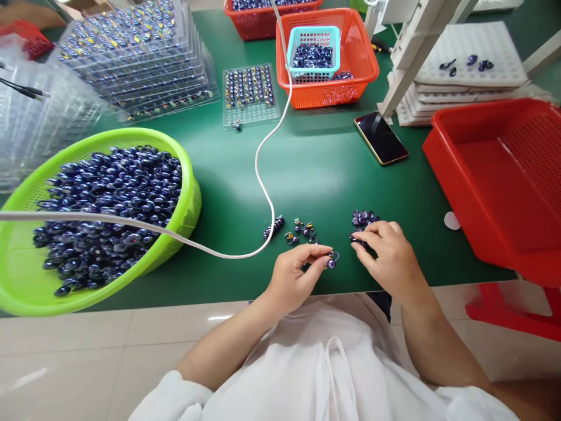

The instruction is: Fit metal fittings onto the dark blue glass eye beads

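My left hand (295, 272) pinches a small dark purple piece with a metal loop (332, 261) just above the near edge of the green table (315, 169). My right hand (388, 251) rests beside it with fingers curled over a small heap of dark purple pieces (363, 220); whether it grips one I cannot tell. A few loose pieces with metal fittings (302, 229) and a short row of stacked pieces (274, 226) lie just beyond my left hand.
A lime green basket (188, 193) heaped with dark pieces stands left. A white cable (263, 187) loops across the table. Clear trays (249, 93), stacked trays (135, 52), orange baskets (350, 76), a phone (381, 137), a red tray (495, 175) and white foam pads (473, 52) surround.
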`<action>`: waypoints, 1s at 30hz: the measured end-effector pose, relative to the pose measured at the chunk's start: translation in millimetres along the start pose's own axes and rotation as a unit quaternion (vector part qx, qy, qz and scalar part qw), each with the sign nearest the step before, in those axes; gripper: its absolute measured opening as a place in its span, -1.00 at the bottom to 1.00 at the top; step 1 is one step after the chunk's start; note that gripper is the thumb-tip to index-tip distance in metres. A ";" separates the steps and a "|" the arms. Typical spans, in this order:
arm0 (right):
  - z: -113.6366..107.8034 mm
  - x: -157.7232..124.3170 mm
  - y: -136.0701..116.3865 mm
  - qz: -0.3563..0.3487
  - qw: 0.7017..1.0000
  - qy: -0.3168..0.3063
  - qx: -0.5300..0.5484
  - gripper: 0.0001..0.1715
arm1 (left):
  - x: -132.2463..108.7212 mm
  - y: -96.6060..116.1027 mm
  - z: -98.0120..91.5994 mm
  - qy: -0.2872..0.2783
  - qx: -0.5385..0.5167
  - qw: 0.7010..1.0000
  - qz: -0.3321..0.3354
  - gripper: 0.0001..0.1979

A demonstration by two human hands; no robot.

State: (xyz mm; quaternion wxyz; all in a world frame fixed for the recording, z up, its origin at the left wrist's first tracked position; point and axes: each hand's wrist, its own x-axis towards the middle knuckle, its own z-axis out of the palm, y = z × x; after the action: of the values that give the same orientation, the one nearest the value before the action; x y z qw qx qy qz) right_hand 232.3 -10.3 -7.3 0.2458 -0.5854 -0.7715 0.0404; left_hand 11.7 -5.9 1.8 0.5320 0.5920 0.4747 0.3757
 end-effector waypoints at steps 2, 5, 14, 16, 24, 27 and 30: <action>3.9 4.7 2.1 -0.018 0.998 -0.025 -0.054 -0.86 | 0.6 1.4 -0.8 0.006 -0.037 0.999 -0.036 -0.84; 10.6 9.2 2.1 -0.030 0.995 -0.019 -0.096 -0.89 | 1.3 4.5 -4.0 0.024 -0.080 0.994 -0.071 -0.84; 3.6 1.8 -29.6 -0.012 0.955 -0.038 0.295 -0.84 | 7.0 5.0 -10.6 0.053 -0.194 0.973 -0.113 -0.86; 4.9 -1.6 -40.8 0.024 0.928 -0.047 0.369 -0.83 | 7.3 3.9 -8.7 0.049 -0.218 0.968 -0.115 -0.84; 26.1 -13.4 -60.7 0.151 0.900 0.029 0.407 -0.85 | 2.5 2.5 -5.6 0.064 -0.211 0.969 -0.115 -0.77; 27.1 -14.4 -61.1 0.152 0.901 0.035 0.405 -0.86 | -0.1 2.8 -4.7 0.071 -0.193 0.973 -0.101 -0.80; 25.4 -13.8 -61.0 0.163 0.890 0.023 0.425 -0.85 | -2.3 2.1 -3.4 0.083 -0.146 0.985 -0.051 -0.85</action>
State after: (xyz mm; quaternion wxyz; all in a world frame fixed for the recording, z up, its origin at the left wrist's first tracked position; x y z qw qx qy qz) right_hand 170.3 -36.3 -12.8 0.4789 -0.5434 -0.5686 0.3900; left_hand 8.3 -7.1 4.4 0.5896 0.4499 0.4870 0.4612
